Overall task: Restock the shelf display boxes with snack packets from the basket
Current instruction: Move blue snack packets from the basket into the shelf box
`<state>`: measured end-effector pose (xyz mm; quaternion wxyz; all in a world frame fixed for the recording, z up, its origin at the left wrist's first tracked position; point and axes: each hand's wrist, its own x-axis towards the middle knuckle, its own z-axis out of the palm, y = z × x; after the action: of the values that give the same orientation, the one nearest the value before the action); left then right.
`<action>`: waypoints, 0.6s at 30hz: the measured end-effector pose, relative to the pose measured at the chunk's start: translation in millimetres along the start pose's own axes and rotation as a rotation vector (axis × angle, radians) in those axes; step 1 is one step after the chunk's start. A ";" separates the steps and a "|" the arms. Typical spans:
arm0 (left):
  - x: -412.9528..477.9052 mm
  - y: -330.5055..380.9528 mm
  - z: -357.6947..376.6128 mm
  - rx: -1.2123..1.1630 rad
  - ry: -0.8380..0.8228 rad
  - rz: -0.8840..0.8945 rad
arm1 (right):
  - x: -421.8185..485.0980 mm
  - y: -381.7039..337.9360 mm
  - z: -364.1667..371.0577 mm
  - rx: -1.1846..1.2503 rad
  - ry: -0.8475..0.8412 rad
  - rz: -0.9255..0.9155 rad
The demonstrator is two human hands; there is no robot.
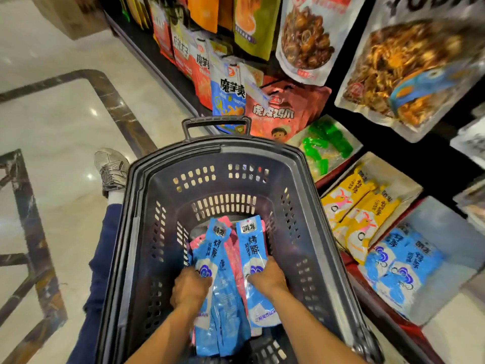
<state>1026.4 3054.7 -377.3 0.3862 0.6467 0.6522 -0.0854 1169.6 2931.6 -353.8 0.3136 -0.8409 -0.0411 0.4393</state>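
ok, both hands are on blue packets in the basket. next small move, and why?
Probably lift both hands straight up, out of the basket. The left hand and right hand each already grip blue packets, and the display box at lower right holds matching blue packets with bare space showing.

basket [309, 206] walls high, top open; snack packets [228, 298] heaped inside; hanging bags [304, 35] overhang display boxes [446, 232]
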 end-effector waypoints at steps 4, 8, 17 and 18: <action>-28.6 35.1 -39.6 -0.227 0.025 0.163 | -40.2 -38.9 -39.5 0.098 0.001 -0.178; -87.2 85.4 -81.3 -0.408 0.077 0.394 | -88.6 -74.0 -87.0 0.266 0.059 -0.364; -209.9 184.5 -57.0 -0.345 -0.073 0.808 | -153.1 -31.3 -204.3 0.601 0.375 -0.472; -220.6 193.4 -44.1 -0.319 -0.110 0.832 | -152.1 -13.3 -215.3 0.611 0.396 -0.420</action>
<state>1155.3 2939.0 -136.4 0.5167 0.7808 0.3203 0.1445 1244.1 2784.0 -148.0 0.6331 -0.7508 -0.0185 0.1876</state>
